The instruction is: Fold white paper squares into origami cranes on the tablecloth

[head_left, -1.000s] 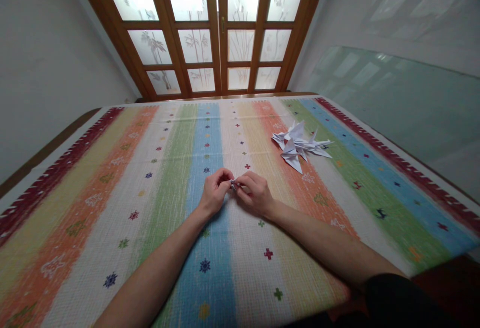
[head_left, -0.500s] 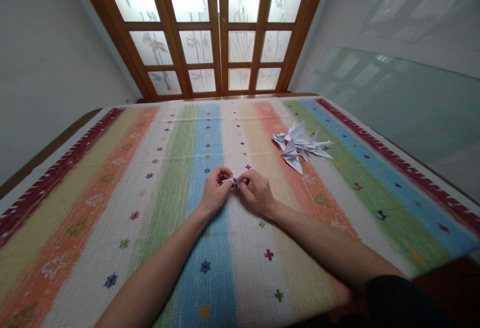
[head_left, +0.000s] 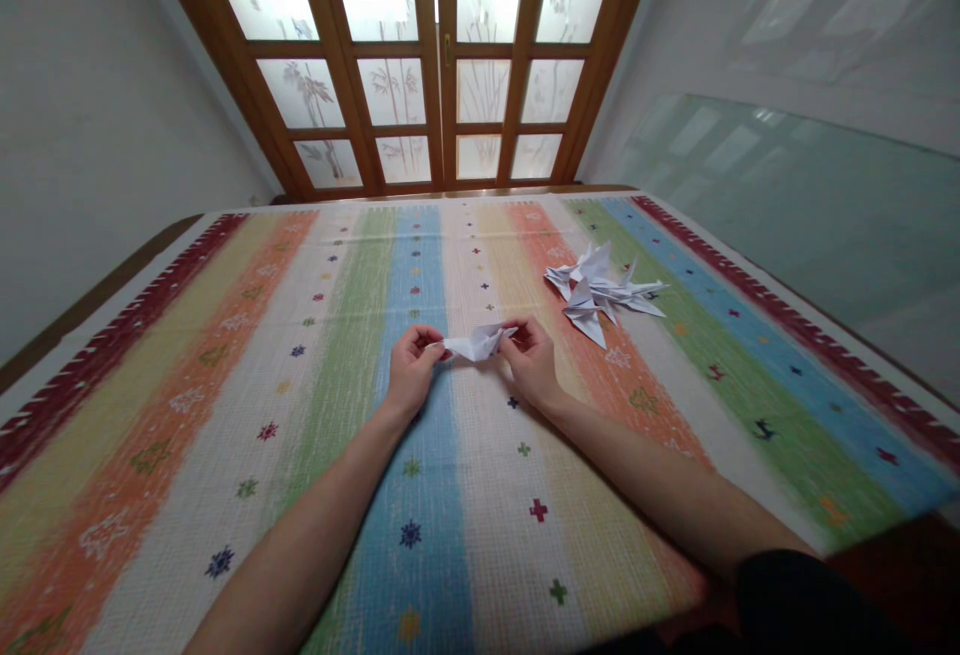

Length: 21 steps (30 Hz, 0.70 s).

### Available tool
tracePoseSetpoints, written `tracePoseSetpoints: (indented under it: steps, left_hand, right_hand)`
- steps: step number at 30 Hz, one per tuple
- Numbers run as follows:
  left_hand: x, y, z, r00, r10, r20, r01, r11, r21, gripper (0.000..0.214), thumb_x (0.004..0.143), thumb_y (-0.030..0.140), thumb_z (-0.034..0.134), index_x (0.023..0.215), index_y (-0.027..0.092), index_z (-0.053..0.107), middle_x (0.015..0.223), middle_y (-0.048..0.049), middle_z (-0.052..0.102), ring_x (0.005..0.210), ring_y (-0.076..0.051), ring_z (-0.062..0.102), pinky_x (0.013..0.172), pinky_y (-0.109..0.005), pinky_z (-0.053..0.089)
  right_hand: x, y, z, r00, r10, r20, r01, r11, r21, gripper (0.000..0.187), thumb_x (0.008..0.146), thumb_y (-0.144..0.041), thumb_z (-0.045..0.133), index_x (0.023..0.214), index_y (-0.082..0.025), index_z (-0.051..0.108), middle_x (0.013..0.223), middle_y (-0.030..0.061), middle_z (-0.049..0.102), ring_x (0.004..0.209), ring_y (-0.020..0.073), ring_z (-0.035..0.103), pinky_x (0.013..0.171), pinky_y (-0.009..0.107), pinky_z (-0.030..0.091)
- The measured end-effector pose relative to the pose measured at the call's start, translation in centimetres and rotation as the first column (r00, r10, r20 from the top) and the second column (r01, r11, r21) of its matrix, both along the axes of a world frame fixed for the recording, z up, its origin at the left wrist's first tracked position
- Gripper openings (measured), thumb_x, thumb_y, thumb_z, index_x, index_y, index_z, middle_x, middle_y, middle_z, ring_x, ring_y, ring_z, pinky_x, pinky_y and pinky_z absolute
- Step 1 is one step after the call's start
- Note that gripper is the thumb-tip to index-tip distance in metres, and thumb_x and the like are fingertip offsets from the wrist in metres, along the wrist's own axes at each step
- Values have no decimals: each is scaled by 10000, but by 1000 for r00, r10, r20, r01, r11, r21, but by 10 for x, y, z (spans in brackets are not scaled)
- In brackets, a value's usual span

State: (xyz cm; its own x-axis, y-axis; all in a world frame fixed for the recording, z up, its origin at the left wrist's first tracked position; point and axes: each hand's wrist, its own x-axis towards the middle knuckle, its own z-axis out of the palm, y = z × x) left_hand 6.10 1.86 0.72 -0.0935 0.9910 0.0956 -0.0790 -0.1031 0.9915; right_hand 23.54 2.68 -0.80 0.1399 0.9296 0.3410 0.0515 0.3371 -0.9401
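Note:
A small folded white paper figure is stretched between both hands, just above the striped tablecloth. My left hand pinches its left tip. The right tip is pinched by my right hand. Both hands have the fingers closed on the paper. A little pile of finished white paper cranes lies on the cloth to the right and farther away.
The table is covered by a cloth with coloured stripes and small star and cross marks. Wooden doors with frosted glass panes stand behind the table's far edge. A pale wall with a glass panel runs along the right.
Both hands moved apart and a little away from me, pulling the paper figure out wider; before, they were pressed together around it.

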Motion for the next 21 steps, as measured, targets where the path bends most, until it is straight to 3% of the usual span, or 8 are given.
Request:
tracePoseSetpoints:
  steps: [4, 7, 11, 14, 17, 21]
  left_hand:
    - [11, -10, 4, 993, -100, -69, 106, 991, 78, 231, 690, 311, 672, 852, 186, 563, 775, -3, 609, 704, -136, 588, 703, -283, 468]
    - [15, -13, 2, 986, -124, -107, 138, 982, 132, 408, 659, 280, 729, 1009, 203, 534, 830, -12, 637, 772, -154, 608, 747, -301, 464]
    - [13, -12, -2, 966, -65, -252, 116, 974, 195, 341, 609, 273, 778, 856, 196, 556, 1012, -73, 631, 964, -205, 596, 793, -319, 462]
    - [11, -13, -2, 943, -102, -318, 171, 965, 197, 196, 689, 280, 711, 778, 184, 564, 1127, -106, 620, 1042, -223, 587, 815, -328, 471]
    - [12, -14, -3, 923, -129, -363, 212, 957, 197, 97, 730, 228, 645, 788, 181, 583, 1039, -86, 657, 965, -197, 613, 816, -320, 480]
    - [14, -14, -7, 923, -93, -375, 162, 974, 158, 76, 765, 203, 593, 832, 174, 614, 798, -30, 660, 736, -154, 612, 711, -284, 483]
  right_hand:
    - [-5, -10, 1, 993, 112, 34, -111, 993, -27, 159, 778, -334, 646, 855, -223, 562, 709, -15, 575, 617, 138, 568, 589, 276, 483]
    - [-7, -10, 0, 994, 110, 8, -110, 993, -33, 205, 747, -314, 669, 893, -229, 552, 725, -18, 570, 623, 138, 558, 574, 269, 465]
    - [-6, -4, -1, 986, 117, -120, -128, 988, -81, 312, 685, -297, 698, 912, -240, 493, 698, -48, 562, 609, 127, 558, 560, 247, 452]
    - [-5, -1, 0, 965, 170, -200, -197, 972, -125, 328, 650, -308, 726, 844, -240, 471, 674, -59, 573, 597, 122, 564, 565, 247, 461]
    - [-4, -1, 1, 966, 178, -190, -210, 964, -165, 306, 634, -321, 757, 750, -226, 491, 631, -61, 555, 568, 115, 542, 558, 249, 458]
    - [-4, -3, 3, 960, 230, -158, -256, 951, -172, 229, 682, -362, 746, 741, -211, 584, 677, -26, 589, 616, 129, 569, 610, 276, 488]
